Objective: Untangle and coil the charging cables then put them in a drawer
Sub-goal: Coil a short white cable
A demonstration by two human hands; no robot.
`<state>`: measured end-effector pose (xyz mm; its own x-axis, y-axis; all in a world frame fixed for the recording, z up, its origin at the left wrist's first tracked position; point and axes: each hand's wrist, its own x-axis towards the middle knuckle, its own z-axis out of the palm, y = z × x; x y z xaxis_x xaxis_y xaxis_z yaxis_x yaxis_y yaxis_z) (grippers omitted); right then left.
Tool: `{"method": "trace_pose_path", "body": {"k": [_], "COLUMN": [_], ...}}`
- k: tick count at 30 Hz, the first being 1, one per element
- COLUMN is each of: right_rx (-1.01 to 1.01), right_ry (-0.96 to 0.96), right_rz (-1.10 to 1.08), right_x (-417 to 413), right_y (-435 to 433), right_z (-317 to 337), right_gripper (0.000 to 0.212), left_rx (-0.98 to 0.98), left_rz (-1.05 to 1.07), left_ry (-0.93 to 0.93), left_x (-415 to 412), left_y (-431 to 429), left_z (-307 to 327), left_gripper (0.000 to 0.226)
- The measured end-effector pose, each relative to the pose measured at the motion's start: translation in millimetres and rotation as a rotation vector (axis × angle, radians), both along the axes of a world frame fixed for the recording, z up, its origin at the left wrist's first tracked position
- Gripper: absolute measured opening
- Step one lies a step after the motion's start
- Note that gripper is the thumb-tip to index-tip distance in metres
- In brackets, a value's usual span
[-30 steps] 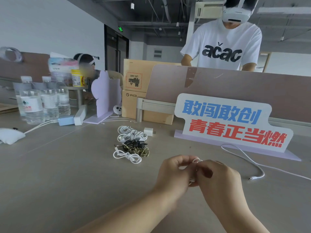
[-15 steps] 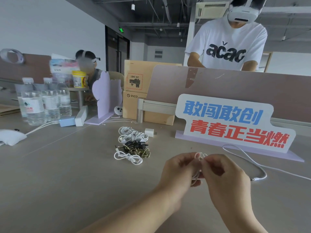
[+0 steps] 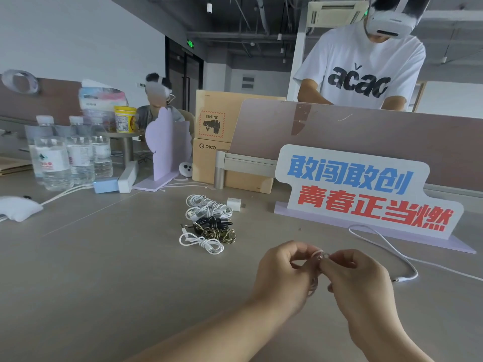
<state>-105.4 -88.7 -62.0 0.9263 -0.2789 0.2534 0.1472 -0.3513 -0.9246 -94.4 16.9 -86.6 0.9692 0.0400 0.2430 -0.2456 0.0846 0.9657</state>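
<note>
Left grip [image 3: 284, 274] and right grip [image 3: 360, 283] both pinch small loops of white cable [image 3: 317, 254] between them, above worktop [image 3: 104, 270]; coiled cables [image 3: 209, 223] lie bunched beyond, well apart.

Your left hand [image 3: 283, 273] and right hand [image 3: 358, 280] drifted toward 3 o'clock and the palms parted. Fingertips now meet at 12 o'clock, pinching the white cable [image 3: 318, 254] loop.

Thin white charging cable [image 3: 318, 255] in small loops
Pinched between left hand [image 3: 283, 273] and right hand [image 3: 358, 280], loops hanging down.
</note>
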Motion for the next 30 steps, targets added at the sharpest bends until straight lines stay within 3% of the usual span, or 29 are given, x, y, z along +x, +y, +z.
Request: {"method": "trace_pose_path", "body": {"k": [6, 10, 16, 23, 30], "right_rx": [0.009, 0.218, 0.321, 0.374, 0.096], "right_ry": [-0.068, -0.118, -0.102, -0.077, 0.066], "right_rz": [-0.022, 0.074, 0.26, 0.284, 0.315], "right_x": [0.8, 0.9, 2.7, 2.5, 4.8], "right_y": [3.8, 2.8, 4.3, 5.6, 39.5], "right_z": [-4.6, -4.5, -9.3, -11.0, -5.8], "right_gripper": [0.011, 0.011, 0.02, 0.012, 0.026], "left_rx": [-0.048, -0.067, 0.086, 0.181, 0.353], "left_rz": [-0.022, -0.015, -0.001, 0.07, 0.018], "left_ry": [0.006, -0.038, -0.135, -0.035, 0.062], "left_x": [0.0, -0.9, -6.5, 1.9, -4.2], "left_y": [3.0, 8.0, 5.2, 23.5, 86.3], "left_z": [4.5, 13.5, 11.7, 21.8, 44.8], "left_gripper": [0.012, 0.009, 0.015, 0.008, 0.014]}}
